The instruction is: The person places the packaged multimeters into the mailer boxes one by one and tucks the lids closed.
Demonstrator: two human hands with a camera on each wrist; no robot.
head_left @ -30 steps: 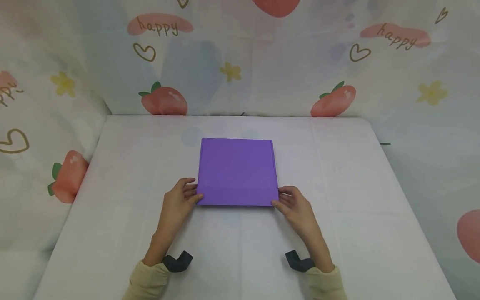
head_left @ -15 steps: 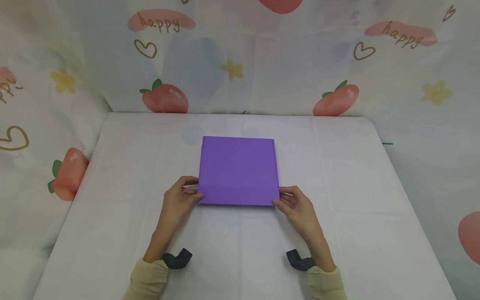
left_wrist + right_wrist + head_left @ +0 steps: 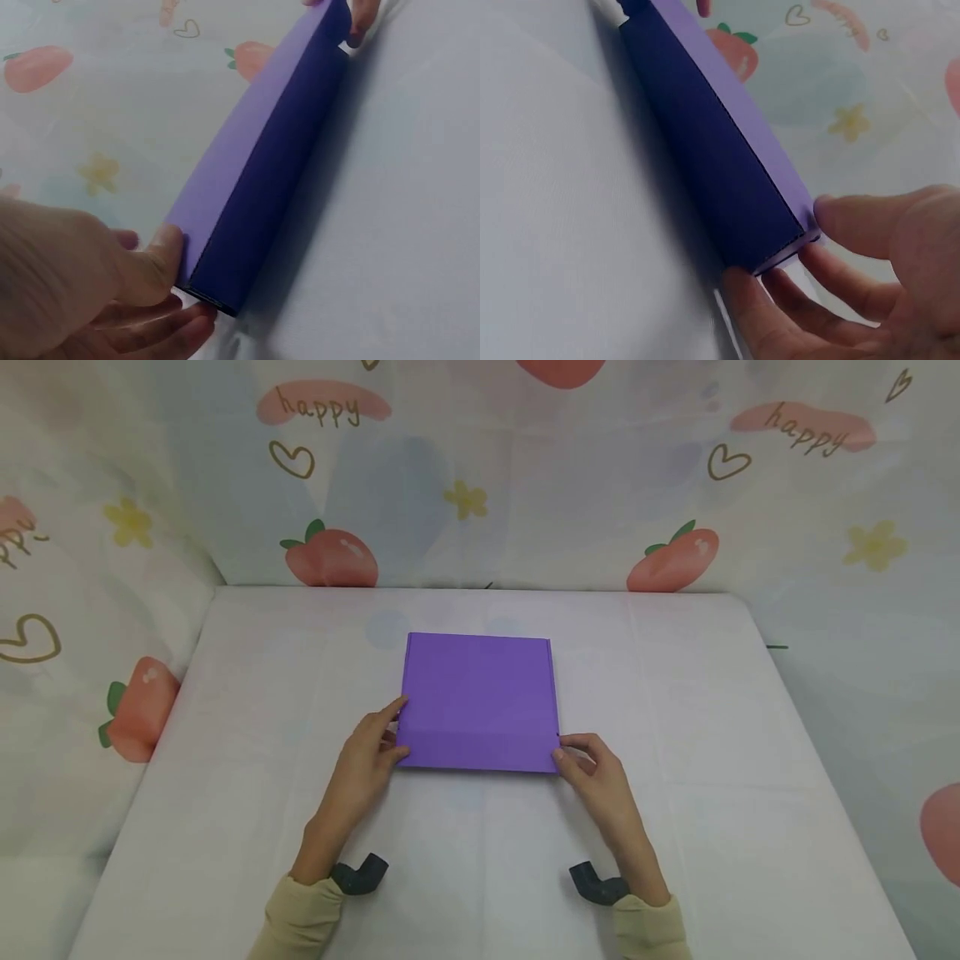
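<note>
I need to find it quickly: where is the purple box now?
In the head view the purple box lies flat mid-table, between the left hand and right hand at its near corners.

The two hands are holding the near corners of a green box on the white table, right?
Not quite: the box is purple, not green, as the head view shows. The rest holds: the left hand and right hand are at its near corners, and it lies flat on the white table.
</note>
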